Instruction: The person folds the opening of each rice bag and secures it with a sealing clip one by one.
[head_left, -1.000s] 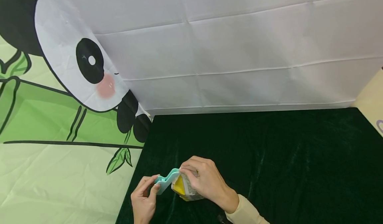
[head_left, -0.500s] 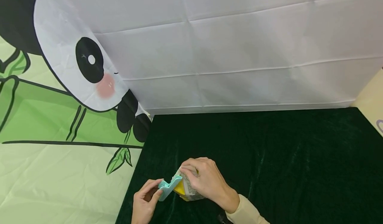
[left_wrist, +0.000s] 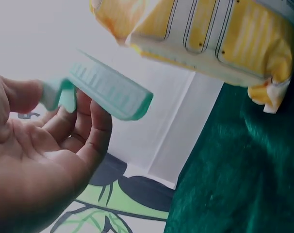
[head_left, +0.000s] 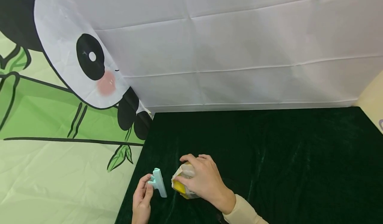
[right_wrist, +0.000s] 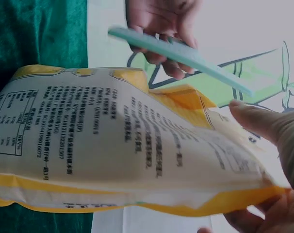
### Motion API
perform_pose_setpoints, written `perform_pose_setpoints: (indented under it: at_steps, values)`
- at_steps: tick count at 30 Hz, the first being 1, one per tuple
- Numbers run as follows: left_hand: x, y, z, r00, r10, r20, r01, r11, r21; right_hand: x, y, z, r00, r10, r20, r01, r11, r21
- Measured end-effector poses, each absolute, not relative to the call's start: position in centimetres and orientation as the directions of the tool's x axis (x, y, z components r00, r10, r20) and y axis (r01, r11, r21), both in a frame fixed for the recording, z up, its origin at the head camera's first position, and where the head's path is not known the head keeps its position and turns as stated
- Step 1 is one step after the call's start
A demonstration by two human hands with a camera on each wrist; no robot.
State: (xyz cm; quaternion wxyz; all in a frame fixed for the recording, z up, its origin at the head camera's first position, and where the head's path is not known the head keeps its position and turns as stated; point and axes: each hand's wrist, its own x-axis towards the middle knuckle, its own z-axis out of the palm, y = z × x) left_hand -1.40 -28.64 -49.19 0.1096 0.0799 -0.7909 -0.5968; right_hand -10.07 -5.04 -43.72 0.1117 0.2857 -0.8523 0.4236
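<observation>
My left hand (head_left: pixel 142 199) pinches the two grip tabs of a turquoise bag clip (head_left: pixel 159 183) between thumb and fingers. In the left wrist view the ribbed bar of the clip (left_wrist: pixel 110 90) stands apart from the yellow and white printed bag (left_wrist: pixel 210 39). To the right, my right hand (head_left: pixel 207 184) holds the upper part of the bag (head_left: pixel 179 186), thumb on the near side and fingers on the far side. Small print covers the face of the bag (right_wrist: pixel 113 136) in the right wrist view, where its top looks loosely folded.
A dark green velvet cloth (head_left: pixel 269 150) covers the table. Behind it hangs a creased white sheet (head_left: pixel 239 51). A backdrop with a panda and bamboo print (head_left: pixel 60 117) stands along the left side.
The turquoise clip has come away from the bag's top edge to the left and turned more upright. My right hand's thumb and fingers have spread wider around the bag's top.
</observation>
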Motion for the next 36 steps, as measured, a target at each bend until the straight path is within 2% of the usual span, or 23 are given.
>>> perform_pose_setpoints:
  at_steps: [5,10,14,21,30,36]
  values:
    - [-1.7,-27.6,-48.8,-0.965,-0.259,0.028,-0.022,0.187,0.982,-9.8,-5.4,-43.7,-0.792,-0.346,0.502,-0.606,0.543,-0.581]
    - [-2.1,-26.5,-48.5,-0.945,-0.314,0.087,0.065,0.077,0.995,-9.6,-5.7,-44.2,-0.724,-0.317,0.613,-0.657,0.586,-0.473]
    - [-2.1,-25.9,-48.3,-0.941,-0.324,0.098,0.083,0.061,0.995,-9.6,-5.8,-44.4,-0.709,-0.307,0.635,-0.657,0.616,-0.435]
    - [-2.7,-24.9,-47.6,-0.953,-0.303,0.029,0.006,0.077,0.997,-9.9,-5.5,-44.1,-0.740,-0.337,0.582,-0.648,0.587,-0.485]
    - [-3.7,-24.0,-47.7,-0.947,-0.321,0.021,-0.045,0.198,0.979,-9.9,-5.3,-43.8,-0.756,-0.394,0.522,-0.652,0.526,-0.547]
    - [-4.2,-23.6,-47.9,-0.944,-0.324,0.063,-0.022,0.253,0.967,-10.0,-5.0,-43.5,-0.784,-0.435,0.443,-0.619,0.484,-0.619]
